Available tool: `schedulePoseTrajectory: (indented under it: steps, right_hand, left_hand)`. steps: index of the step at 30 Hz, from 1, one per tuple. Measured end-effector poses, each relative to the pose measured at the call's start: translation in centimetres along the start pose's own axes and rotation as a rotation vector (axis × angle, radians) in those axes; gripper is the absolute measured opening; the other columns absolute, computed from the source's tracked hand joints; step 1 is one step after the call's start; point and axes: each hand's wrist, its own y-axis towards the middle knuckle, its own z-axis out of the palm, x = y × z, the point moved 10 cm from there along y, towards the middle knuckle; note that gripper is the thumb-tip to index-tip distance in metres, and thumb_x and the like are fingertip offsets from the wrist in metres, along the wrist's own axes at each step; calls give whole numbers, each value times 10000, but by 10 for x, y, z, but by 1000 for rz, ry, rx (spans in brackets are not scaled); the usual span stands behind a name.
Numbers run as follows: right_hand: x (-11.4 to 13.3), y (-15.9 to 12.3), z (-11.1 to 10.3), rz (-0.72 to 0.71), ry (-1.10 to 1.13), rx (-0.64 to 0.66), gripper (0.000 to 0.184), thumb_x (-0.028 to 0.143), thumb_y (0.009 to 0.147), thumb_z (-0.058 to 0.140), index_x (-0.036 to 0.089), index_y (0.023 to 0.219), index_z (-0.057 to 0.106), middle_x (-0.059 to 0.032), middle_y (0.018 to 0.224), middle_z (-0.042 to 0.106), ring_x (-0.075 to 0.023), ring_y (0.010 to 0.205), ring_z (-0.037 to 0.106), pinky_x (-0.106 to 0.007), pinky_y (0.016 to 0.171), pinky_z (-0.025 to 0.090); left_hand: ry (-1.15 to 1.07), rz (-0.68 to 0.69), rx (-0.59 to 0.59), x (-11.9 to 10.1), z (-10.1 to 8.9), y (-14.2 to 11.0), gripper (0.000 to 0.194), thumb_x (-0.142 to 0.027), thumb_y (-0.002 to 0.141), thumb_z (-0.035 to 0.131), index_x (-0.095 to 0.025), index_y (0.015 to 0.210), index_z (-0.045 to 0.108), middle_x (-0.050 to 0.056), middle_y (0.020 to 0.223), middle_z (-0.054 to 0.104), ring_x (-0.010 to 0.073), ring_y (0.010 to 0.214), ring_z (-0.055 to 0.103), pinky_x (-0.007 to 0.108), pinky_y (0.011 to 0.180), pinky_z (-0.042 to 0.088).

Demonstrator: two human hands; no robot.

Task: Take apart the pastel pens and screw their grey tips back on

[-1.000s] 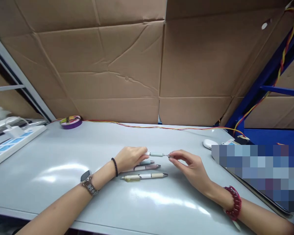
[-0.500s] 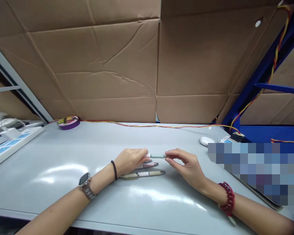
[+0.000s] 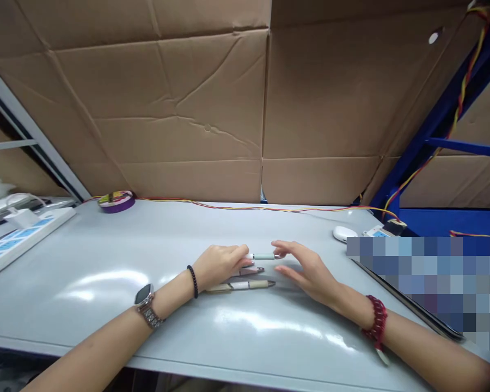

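Note:
My left hand [image 3: 221, 266] is closed on the white rear part of a mint-green pen [image 3: 264, 256], which points right over the table. Just off the pen's tip, my right hand [image 3: 306, 272] has its thumb and forefinger apart, holding nothing. Below the mint pen lies a pinkish pen [image 3: 251, 271], its left part covered by my left hand. Nearer me rests a beige and white pen [image 3: 245, 286], its clip end beside my left wrist. Another silver tip shows between the mint and pinkish pens.
On the grey-white table [image 3: 179, 337], a purple tape roll [image 3: 118, 202] sits back left, near a white power strip [image 3: 30, 239]. A white mouse-like object [image 3: 345, 234] lies back right by a blurred-out area. Red and yellow wires [image 3: 228, 207] run along the cardboard wall [image 3: 188, 136].
My right thumb and forefinger have opened and come off the mint pen's tip. My left hand keeps its hold on the pen. The view has shifted slightly.

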Motion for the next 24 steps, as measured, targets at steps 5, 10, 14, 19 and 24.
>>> schedulePoseTrajectory:
  steps: [5, 10, 14, 19, 24]
  right_hand:
    - [3, -2, -7, -29, 23, -85, 134, 261, 909, 479, 199, 952, 590, -44, 855, 673, -157, 740, 629, -278, 679, 492]
    - [-11, -2, 13, 135, -76, 163, 381, 344, 953, 339, 186, 711, 587, -18, 624, 599, -146, 570, 541, -280, 571, 434]
    - [-20, -2, 18, 211, -20, 205, 236, 346, 917, 427, 201, 1029, 577, -32, 824, 655, -158, 708, 600, -289, 662, 468]
    - [-16, 0, 11, 172, 32, 109, 193, 313, 917, 423, 201, 913, 580, -36, 828, 647, -160, 732, 593, -282, 676, 459]
    - [-16, -1, 19, 185, -49, 220, 345, 349, 952, 315, 187, 787, 571, -11, 655, 578, -142, 604, 529, -262, 606, 410]
  left_hand:
    - [-2, -13, 45, 3, 5, -2, 531, -468, 960, 90, -180, 792, 503, 3, 617, 599, 128, 509, 524, 239, 469, 298]
    - [-2, -9, 85, 3, 12, -2, 496, -458, 963, 127, -189, 798, 509, 6, 632, 606, 130, 510, 525, 242, 471, 292]
    - [23, -47, 109, 9, 16, 0, 464, -440, 969, 136, -184, 833, 498, 9, 659, 623, 140, 524, 543, 244, 467, 297]
    - [34, -55, 118, 11, 16, -1, 464, -448, 966, 130, -187, 845, 494, 8, 662, 625, 142, 534, 554, 246, 473, 301]
    - [27, -53, 128, 8, 15, -2, 459, -458, 964, 142, -193, 822, 488, 4, 667, 627, 138, 541, 556, 241, 480, 306]
